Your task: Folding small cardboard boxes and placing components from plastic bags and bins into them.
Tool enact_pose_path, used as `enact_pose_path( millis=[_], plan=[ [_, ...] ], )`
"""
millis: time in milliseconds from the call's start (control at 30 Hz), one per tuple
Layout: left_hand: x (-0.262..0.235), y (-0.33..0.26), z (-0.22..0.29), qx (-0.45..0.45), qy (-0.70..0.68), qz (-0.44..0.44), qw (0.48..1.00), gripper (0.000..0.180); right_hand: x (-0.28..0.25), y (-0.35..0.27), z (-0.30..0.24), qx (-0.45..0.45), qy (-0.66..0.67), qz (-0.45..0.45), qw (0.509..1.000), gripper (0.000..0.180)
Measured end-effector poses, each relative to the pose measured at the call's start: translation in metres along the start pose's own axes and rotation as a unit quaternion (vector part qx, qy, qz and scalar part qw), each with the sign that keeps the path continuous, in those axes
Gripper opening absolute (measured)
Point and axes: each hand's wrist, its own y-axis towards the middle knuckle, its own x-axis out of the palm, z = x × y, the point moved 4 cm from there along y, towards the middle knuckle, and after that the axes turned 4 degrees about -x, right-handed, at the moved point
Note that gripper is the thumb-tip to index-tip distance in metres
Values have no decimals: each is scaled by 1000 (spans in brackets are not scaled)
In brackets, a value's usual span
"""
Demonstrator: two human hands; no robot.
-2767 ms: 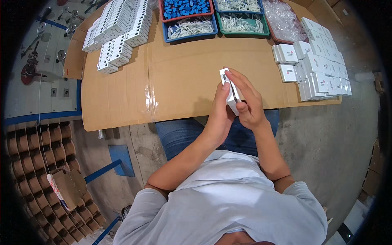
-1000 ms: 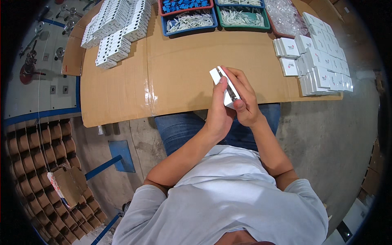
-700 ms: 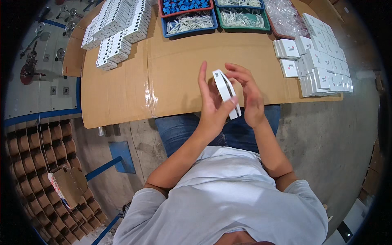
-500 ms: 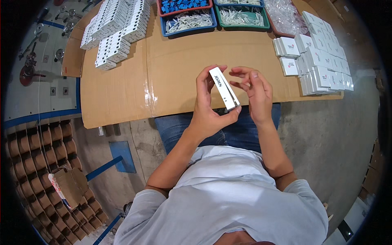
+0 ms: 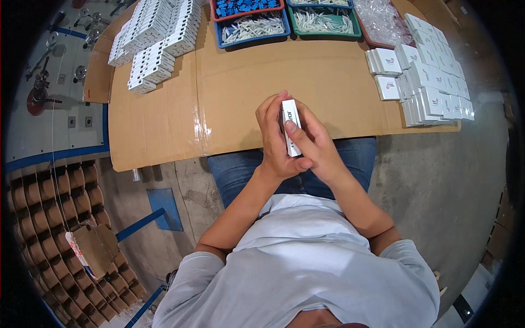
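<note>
Between my two hands is a small white box [image 5: 291,112] with dark print on its narrow side, held over the near edge of the cardboard-covered table. My left hand [image 5: 272,134] is wrapped along the box's left side, its fingertips by the far end. From the right, my right hand [image 5: 321,146] closes round the box, with the thumb pressed on the printed narrow side. Much of the box is hidden behind my fingers and palms.
Stacked white boxes [image 5: 164,41] stand at the back left of the table [image 5: 235,104]. Flat white packs [image 5: 432,82] are piled at the right. At the back are a red tray of blue parts [image 5: 246,8], blue [image 5: 254,33] and green [image 5: 328,27] trays of white pieces, and clear plastic bags [image 5: 383,22].
My right hand has moved left from beside the box and closed onto it. The box has turned more upright in view, and its slightly gaping side no longer shows.
</note>
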Motion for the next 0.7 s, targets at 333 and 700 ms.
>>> enact_pose_path(
  millis=[333, 700],
  plan=[
    [-13, -6, 6, 46, 48, 85, 994, 103, 12, -8, 1, -43, -31, -26, 998, 59],
    [-13, -7, 14, 55, 37, 114, 991, 75, 14, -14, -1, -94, -88, -33, 991, 52]
  ],
)
